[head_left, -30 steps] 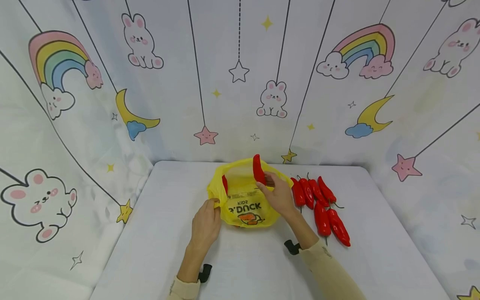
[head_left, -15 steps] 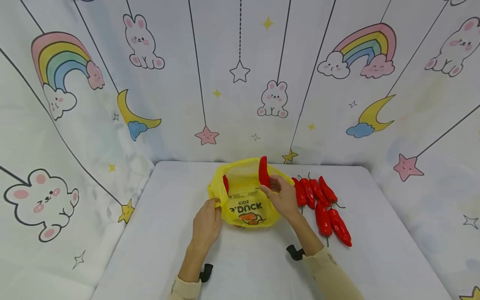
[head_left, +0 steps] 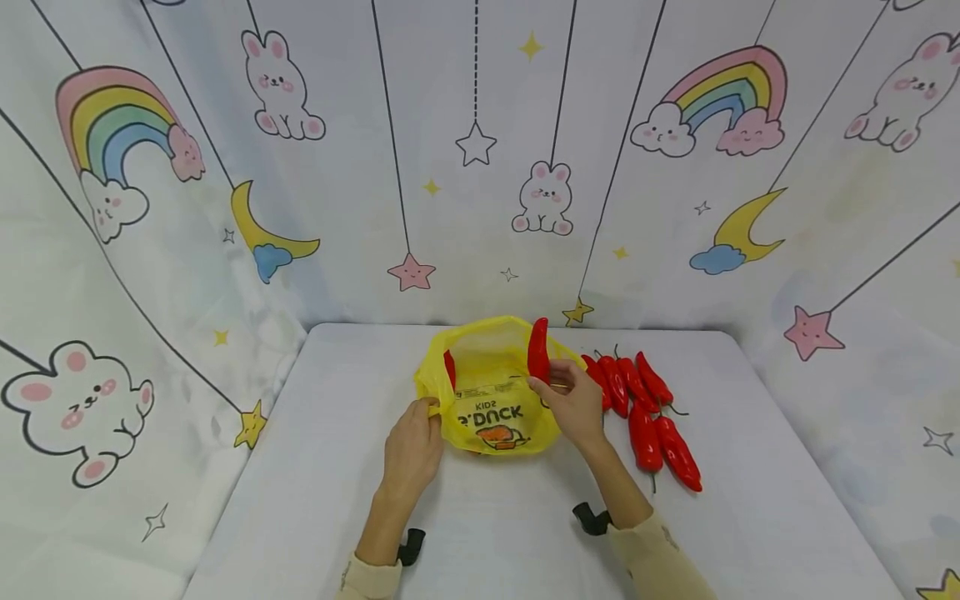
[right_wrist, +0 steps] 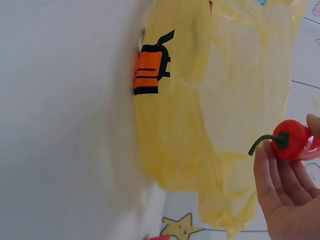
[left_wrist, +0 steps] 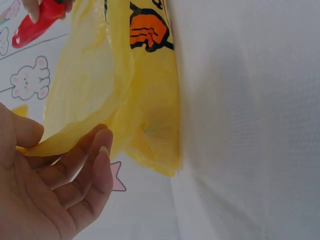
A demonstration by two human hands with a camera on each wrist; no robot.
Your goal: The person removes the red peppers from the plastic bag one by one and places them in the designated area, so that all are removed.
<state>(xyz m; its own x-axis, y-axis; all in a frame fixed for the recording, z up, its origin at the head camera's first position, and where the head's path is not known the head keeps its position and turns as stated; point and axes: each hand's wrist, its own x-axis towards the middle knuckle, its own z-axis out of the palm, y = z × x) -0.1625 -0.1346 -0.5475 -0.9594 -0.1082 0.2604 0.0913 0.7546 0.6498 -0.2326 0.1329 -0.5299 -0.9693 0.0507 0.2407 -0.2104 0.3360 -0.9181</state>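
Note:
A yellow plastic bag [head_left: 495,417] with dark print stands mouth up near the back of the table. My left hand [head_left: 412,446] pinches the left edge of its mouth; the left wrist view shows the thin film [left_wrist: 65,142] between thumb and fingers. Above the right side of the mouth, my right hand [head_left: 576,404] holds a red chili pepper [head_left: 538,350] upright, tip up. Its green stem [right_wrist: 262,142] points down toward the bag in the head view's sense. Inside the bag at the left, part of another red pepper [head_left: 449,368] shows.
Several red peppers [head_left: 645,437] lie on the white table [head_left: 510,533] to the right of the bag. Behind the table hangs a white cloth [head_left: 345,167] printed with rabbits, rainbows and stars. A black wrist mount [head_left: 592,518] sticks out from the right wrist.
My right hand has moved a little right and down with the chili pepper, still over the bag's mouth. The left hand keeps its pinch on the bag.

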